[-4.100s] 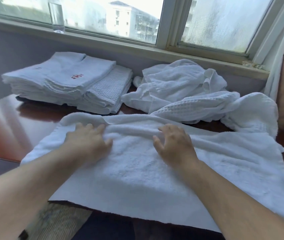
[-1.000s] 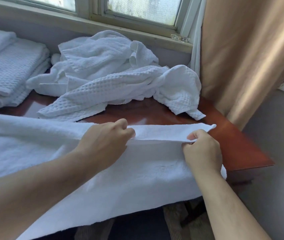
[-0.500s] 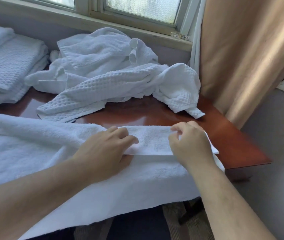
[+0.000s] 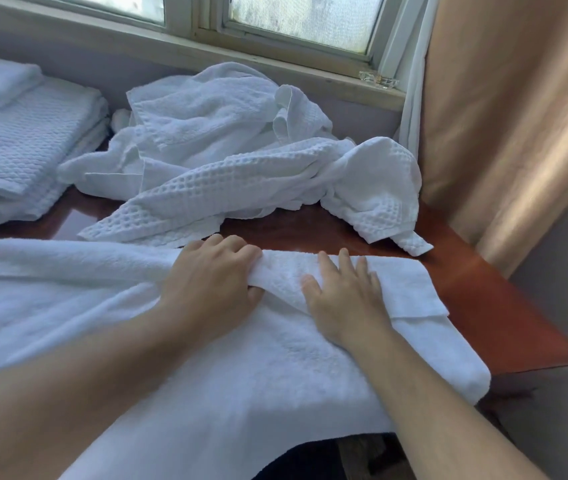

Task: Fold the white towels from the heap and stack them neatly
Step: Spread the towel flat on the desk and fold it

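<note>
A large white terry towel (image 4: 275,368) lies spread over the near part of the reddish wooden table (image 4: 497,306) and hangs over its front edge. Its far edge is turned over toward me into a narrow flap at the right end. My left hand (image 4: 213,282) grips the folded edge, fingers curled over it and thumb under. Flat on the flap just to its right rests my right hand (image 4: 341,296), fingers straight. Behind them lies the heap of crumpled white towels (image 4: 241,161). At the far left stands the stack of folded towels (image 4: 23,147).
A window sill (image 4: 275,67) runs along the back, with a small glass dish (image 4: 378,79) at its right end. A tan curtain (image 4: 504,116) hangs at the right, past the table's right edge. Grey floor shows beyond that corner.
My hands pinched the towel's far right edge, pulled it toward me and laid it down as a flap. My right hand has let go and now lies flat on it.
</note>
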A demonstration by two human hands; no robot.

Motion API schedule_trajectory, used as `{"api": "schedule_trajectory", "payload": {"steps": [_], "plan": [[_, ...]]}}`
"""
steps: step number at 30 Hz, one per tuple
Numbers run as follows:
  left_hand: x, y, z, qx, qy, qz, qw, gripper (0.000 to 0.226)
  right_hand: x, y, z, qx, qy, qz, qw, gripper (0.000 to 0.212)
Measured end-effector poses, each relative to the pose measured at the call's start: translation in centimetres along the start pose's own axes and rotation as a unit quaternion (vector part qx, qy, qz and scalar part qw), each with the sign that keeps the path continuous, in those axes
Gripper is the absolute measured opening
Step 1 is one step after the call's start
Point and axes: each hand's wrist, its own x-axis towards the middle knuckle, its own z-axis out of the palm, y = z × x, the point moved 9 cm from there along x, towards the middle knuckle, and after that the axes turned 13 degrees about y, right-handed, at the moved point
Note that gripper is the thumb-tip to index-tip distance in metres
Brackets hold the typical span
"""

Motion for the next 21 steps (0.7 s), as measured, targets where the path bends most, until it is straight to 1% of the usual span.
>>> {"api": "schedule_trajectory", "payload": {"steps": [4, 7, 8, 9, 11, 12, 13, 14, 15, 16, 17, 20, 21], "plan": [[2.2, 0.0, 1.2, 0.004, -0.004, -0.010, 1.000, 0.041, 3.7, 0.6, -0.1, -0.008, 0.004, 0.001, 1.000, 0.066], [2.1, 0.0, 1.3, -0.003, -0.003, -0.011, 1.000, 0.040, 4.1, 0.4, -0.3, 0.024, -0.002, -0.007, 1.000, 0.063], [1.7, -0.1, 1.1, -0.006, 0.001, -0.007, 1.000, 0.038, 3.9, 0.8, -0.8, 0.045, 0.015, -0.003, 0.999, 0.060], [1.3, -0.1, 0.8, -0.007, 0.005, -0.001, 1.000, 0.038, 3.6, 1.8, -1.7, 0.063, 0.055, 0.013, 0.996, 0.055], [0.6, 0.1, 0.1, -0.006, 0.016, 0.017, 1.000, 0.039, 2.8, 5.6, -4.4, 0.073, 0.163, 0.093, 0.979, 0.046], [0.4, 0.4, -0.2, -0.010, 0.025, 0.030, 0.999, 0.038, 2.2, 8.0, -5.5, 0.068, 0.189, 0.149, 0.968, 0.048], [0.3, 1.0, -0.6, -0.019, 0.039, 0.047, 0.998, 0.035, 1.6, 10.2, -6.0, 0.063, 0.187, 0.206, 0.958, 0.053], [0.2, 1.6, -1.1, -0.030, 0.054, 0.066, 0.996, 0.029, 0.9, 12.1, -6.0, 0.060, 0.165, 0.257, 0.950, 0.060], [0.1, 2.2, -1.4, -0.040, 0.066, 0.084, 0.993, 0.024, 0.3, 13.3, -5.8, 0.062, 0.142, 0.293, 0.943, 0.065], [0.0, 2.7, -1.7, -0.048, 0.074, 0.098, 0.991, 0.020, -0.3, 14.0, -5.6, 0.066, 0.134, 0.310, 0.939, 0.068], [-0.1, 3.0, -1.9, -0.057, 0.079, 0.107, 0.989, 0.018, -0.8, 14.1, -5.6, 0.069, 0.149, 0.308, 0.937, 0.067], [-0.4, 3.3, -2.4, -0.084, 0.093, 0.122, 0.985, 0.013, -1.5, 13.2, -6.3, 0.064, 0.243, 0.261, 0.932, 0.055], [-0.4, 3.5, -2.5, -0.087, 0.095, 0.129, 0.983, 0.011, -1.5, 13.0, -6.6, 0.059, 0.262, 0.256, 0.929, 0.052]]}}
